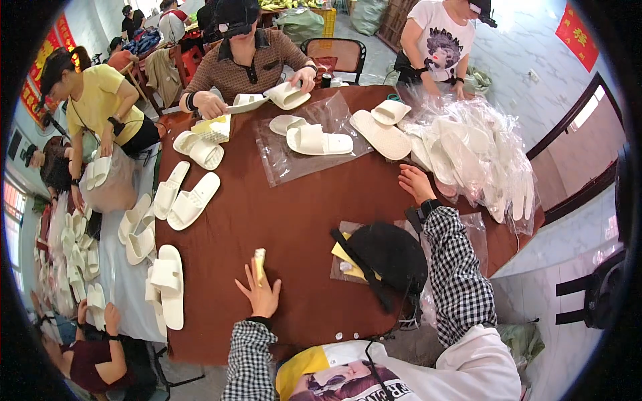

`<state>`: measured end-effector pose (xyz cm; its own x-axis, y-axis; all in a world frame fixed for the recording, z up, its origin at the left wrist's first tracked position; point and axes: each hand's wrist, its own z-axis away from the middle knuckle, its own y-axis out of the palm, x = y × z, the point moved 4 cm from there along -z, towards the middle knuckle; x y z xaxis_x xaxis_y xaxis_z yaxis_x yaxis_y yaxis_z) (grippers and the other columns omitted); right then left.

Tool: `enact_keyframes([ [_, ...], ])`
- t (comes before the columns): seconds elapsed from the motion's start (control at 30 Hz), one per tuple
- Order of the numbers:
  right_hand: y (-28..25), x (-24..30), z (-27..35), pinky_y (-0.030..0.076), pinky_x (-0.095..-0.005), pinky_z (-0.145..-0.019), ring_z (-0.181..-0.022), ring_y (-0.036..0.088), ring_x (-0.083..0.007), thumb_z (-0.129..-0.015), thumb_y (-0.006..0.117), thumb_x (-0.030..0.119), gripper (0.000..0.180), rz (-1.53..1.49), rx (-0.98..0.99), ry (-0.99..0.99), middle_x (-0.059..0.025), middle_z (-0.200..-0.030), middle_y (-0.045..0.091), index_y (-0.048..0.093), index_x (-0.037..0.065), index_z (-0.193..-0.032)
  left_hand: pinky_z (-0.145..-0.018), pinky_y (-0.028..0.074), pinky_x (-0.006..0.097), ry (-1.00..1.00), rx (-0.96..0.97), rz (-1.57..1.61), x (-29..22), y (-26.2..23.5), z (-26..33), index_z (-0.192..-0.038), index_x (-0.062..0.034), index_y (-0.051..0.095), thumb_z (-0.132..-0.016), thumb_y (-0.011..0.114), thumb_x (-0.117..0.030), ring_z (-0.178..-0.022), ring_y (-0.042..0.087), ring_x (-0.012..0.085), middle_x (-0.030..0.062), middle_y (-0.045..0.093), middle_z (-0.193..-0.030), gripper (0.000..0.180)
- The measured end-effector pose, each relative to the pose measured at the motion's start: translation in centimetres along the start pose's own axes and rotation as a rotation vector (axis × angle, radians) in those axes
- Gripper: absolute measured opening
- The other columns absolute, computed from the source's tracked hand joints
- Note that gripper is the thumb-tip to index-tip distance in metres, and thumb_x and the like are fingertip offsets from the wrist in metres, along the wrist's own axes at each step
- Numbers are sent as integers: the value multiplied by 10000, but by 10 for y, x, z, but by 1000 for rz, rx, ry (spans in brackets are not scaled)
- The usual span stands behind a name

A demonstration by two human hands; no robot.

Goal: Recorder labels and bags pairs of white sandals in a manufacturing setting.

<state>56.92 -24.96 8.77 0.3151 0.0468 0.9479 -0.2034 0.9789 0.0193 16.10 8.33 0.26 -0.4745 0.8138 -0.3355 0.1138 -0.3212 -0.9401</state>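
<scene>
black cap over yellow card — slippers beyond

At seven o'clock, a small yellowish piece at the left hand's fingers is too small to identify; whether it is gripped or wrapped around a finger cannot be told. That arm's checked sleeve runs off the lower edge. At four o'clock, a black cap hides most of a yellow piece. Between two and three, glare on clear bags blurs the slippers within. Near nine, heaped slippers blur together. At one, the upper edge crops a person's head.
</scene>
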Motion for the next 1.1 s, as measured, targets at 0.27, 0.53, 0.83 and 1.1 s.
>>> enact_keyframes([
  [0.27,-25,-24,-91,351,-389,-1091,-1344,343,-300,-1001,504,233,386,-151,-175,-18,-71,-1465,374,512,88,-1359,-1107,-41,687,-35,134,-36,-6,-6,3,-1521,-29,202,-907,590,-370,-1485,37,364,92,79,-1621,802],
  [0.53,-8,-18,-124,455,-313,-868,-994,555,-111,-971,578,204,287,-188,-169,-47,7,-1148,616,608,97,-1235,-1099,-62,691,-18,207,-52,-6,-2,-1,-1529,-27,174,-924,572,-379,-1482,0,376,113,58,-1617,805],
  [0.83,27,115,-7,520,-228,-777,-900,592,-95,-969,557,139,181,-244,-189,-553,-25,-1015,629,659,26,-1065,-1093,-56,704,-22,111,3,-3,-3,3,-1509,-45,267,-927,558,-412,-1484,13,361,111,77,-1615,747],
  [1.1,83,172,187,538,-231,-736,-846,622,-104,-995,523,192,228,-161,204,-438,-35,-1010,635,615,18,-1109,-1121,-131,599,-75,158,406,15,-5,0,-1548,-61,126,-907,565,-513,-1490,-9,344,161,56,-1616,899],
])
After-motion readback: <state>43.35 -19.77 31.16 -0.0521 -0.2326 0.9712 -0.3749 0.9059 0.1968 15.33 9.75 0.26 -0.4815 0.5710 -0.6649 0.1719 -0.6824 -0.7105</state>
